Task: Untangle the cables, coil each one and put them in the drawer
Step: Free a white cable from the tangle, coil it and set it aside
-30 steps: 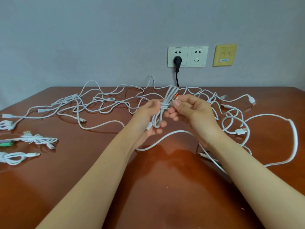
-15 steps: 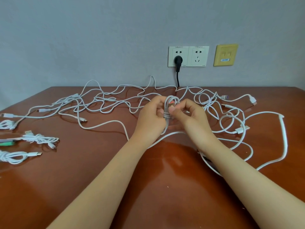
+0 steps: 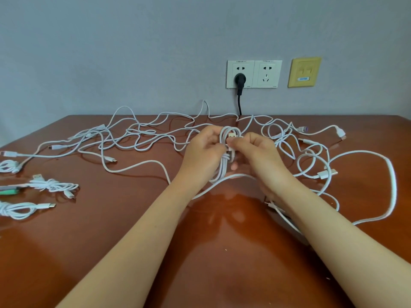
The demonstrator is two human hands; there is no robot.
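A coiled white cable (image 3: 224, 165) hangs upright between both hands above the middle of the brown table (image 3: 200, 252). My left hand (image 3: 203, 152) grips the coil's loops from the left. My right hand (image 3: 255, 152) pinches the cable's plug end at the top of the coil, where a wrap binds the loops. A tangle of white cables (image 3: 142, 136) spreads across the table behind the hands, and more loose loops (image 3: 315, 161) lie to the right. No drawer is in view.
Three small coiled cables (image 3: 53, 185) lie at the table's left edge, one beside a green item (image 3: 9, 192). A thick white cable (image 3: 391, 181) arcs along the right. A black plug (image 3: 240, 80) sits in the wall socket behind the table.
Both hands turned palm-down and moved a little away from me. The right hand's fingers shifted to the plug end at the coil's top, and the coil now hangs lower between the hands.
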